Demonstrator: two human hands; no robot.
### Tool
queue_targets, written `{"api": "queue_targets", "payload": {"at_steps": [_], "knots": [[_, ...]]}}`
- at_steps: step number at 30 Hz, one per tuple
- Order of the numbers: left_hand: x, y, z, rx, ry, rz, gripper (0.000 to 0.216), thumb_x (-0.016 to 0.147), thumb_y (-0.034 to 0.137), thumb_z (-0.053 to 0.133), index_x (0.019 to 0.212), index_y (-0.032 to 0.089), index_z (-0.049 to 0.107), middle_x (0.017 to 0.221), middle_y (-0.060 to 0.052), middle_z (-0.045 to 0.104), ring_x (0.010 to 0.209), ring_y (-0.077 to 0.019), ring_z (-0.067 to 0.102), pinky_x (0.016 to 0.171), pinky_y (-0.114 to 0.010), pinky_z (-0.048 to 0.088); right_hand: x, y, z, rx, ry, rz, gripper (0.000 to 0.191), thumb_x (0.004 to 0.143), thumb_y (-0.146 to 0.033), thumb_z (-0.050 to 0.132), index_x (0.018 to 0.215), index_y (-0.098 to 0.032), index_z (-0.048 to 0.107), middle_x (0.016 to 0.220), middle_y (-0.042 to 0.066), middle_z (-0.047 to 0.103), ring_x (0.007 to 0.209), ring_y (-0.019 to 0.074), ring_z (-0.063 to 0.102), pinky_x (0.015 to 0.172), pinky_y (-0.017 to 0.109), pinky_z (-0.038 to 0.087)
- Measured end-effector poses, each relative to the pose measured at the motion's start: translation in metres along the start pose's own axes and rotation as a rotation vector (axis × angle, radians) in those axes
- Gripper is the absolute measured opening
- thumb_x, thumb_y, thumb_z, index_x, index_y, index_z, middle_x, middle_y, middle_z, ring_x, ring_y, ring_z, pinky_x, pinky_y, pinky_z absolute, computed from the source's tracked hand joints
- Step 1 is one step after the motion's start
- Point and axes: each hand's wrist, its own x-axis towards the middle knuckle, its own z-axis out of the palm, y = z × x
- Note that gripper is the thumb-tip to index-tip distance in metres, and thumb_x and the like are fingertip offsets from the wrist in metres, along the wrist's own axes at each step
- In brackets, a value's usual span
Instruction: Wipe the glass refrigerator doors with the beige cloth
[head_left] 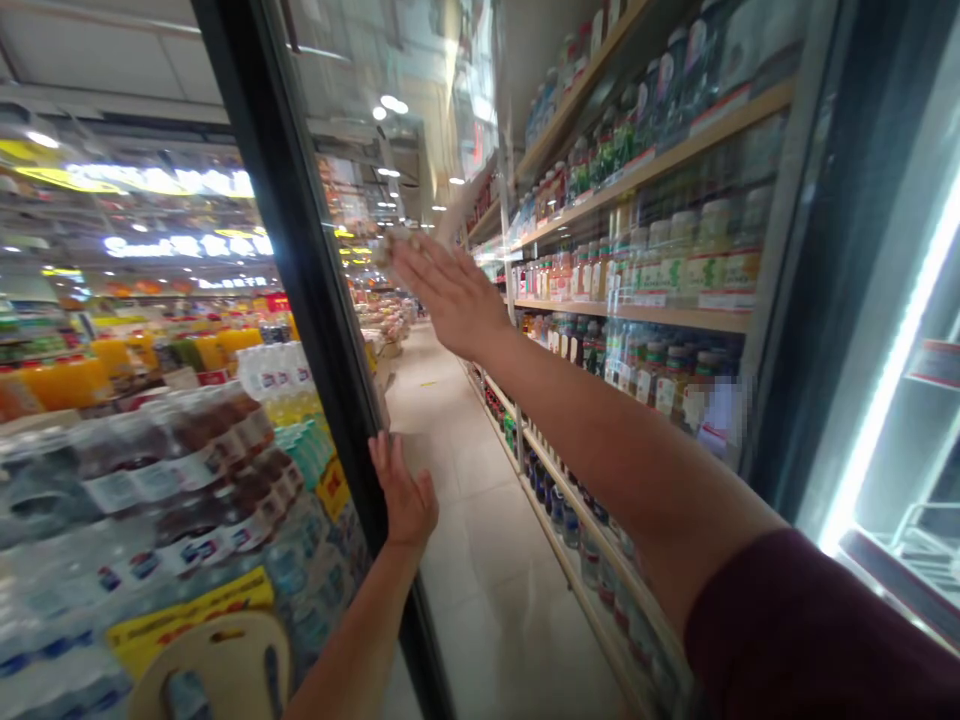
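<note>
A tall glass cooler door (480, 560) with a black frame (300, 260) stands in front of me. My left hand (403, 500) grips the edge of that frame low down, fingers wrapped round it and thumb on the glass side. My right hand (450, 295) is stretched out higher up, fingers straight and together, palm flat against the glass. A small pale blurred thing (394, 245) sits at its fingertips; I cannot make out what it is. My right arm wears a dark red sleeve (810, 630).
Through the glass runs a shop aisle (465, 470) with wooden shelves of bottled drinks (675, 270) on the right. Stacked bottles (172, 470) fill the left. A lit strip (885, 400) marks the cooler's inside at far right. A yellow plastic object (210, 660) sits bottom left.
</note>
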Motion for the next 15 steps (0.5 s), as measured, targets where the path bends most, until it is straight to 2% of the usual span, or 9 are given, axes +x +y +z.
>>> {"api": "queue_targets", "payload": {"at_steps": [2,5,8,10,12,15], "knots": [[-0.002,0.0,0.002,0.021,-0.003,0.013,0.061,0.111,0.034,0.033,0.165,0.008,0.022,0.168,-0.029,0.022,0.161,-0.036,0.01,0.128,-0.064,0.02,-0.006,0.002,0.001,-0.013,0.085,0.082,0.07,0.094,-0.001,0.035,0.163,-0.016,0.035,0.172,0.006,0.031,0.163,0.0234,0.018,0.136,0.054,0.012],[-0.007,-0.003,0.006,0.073,-0.02,0.039,0.063,0.111,0.036,0.033,0.165,0.005,0.024,0.165,-0.031,0.028,0.161,-0.0367,0.009,0.128,-0.066,0.018,-0.056,-0.025,0.028,0.015,0.111,0.056,0.071,0.094,-0.003,0.04,0.164,-0.018,0.034,0.172,0.005,0.03,0.163,0.0231,0.016,0.136,0.053,0.014],[-0.013,-0.004,0.009,0.113,-0.028,0.053,0.063,0.11,0.037,0.036,0.164,0.004,0.027,0.164,-0.03,0.032,0.161,-0.0359,0.005,0.128,-0.068,0.015,-0.128,-0.056,0.056,0.051,0.018,-0.205,0.059,0.098,-0.01,0.041,0.156,-0.018,0.049,0.165,0.001,0.044,0.158,0.0164,0.033,0.133,0.037,0.03],[-0.016,-0.004,0.011,0.126,-0.033,0.037,0.064,0.11,0.037,0.038,0.163,0.004,0.028,0.164,-0.03,0.033,0.161,-0.0357,0.004,0.128,-0.067,0.015,-0.162,-0.055,0.056,0.056,-0.027,-0.275,0.057,0.099,-0.012,0.041,0.155,-0.021,0.049,0.164,-0.001,0.046,0.156,0.014,0.037,0.13,0.036,0.035],[-0.017,-0.003,0.012,0.138,-0.041,0.006,0.064,0.109,0.038,0.038,0.162,0.003,0.031,0.164,-0.029,0.034,0.161,-0.0361,0.006,0.129,-0.066,0.015,-0.178,-0.037,0.042,0.021,0.006,-0.195,0.061,0.099,-0.011,0.041,0.159,-0.023,0.044,0.165,0.0,0.043,0.157,0.0158,0.035,0.131,0.04,0.032],[-0.017,0.0,0.012,0.15,-0.057,-0.05,0.066,0.108,0.041,0.037,0.16,0.001,0.036,0.162,-0.029,0.037,0.161,-0.0371,0.009,0.129,-0.064,0.015,-0.186,-0.004,0.017,-0.072,0.143,0.099,0.068,0.098,-0.011,0.04,0.164,-0.025,0.035,0.166,0.003,0.042,0.159,0.0212,0.031,0.133,0.05,0.027]]}}
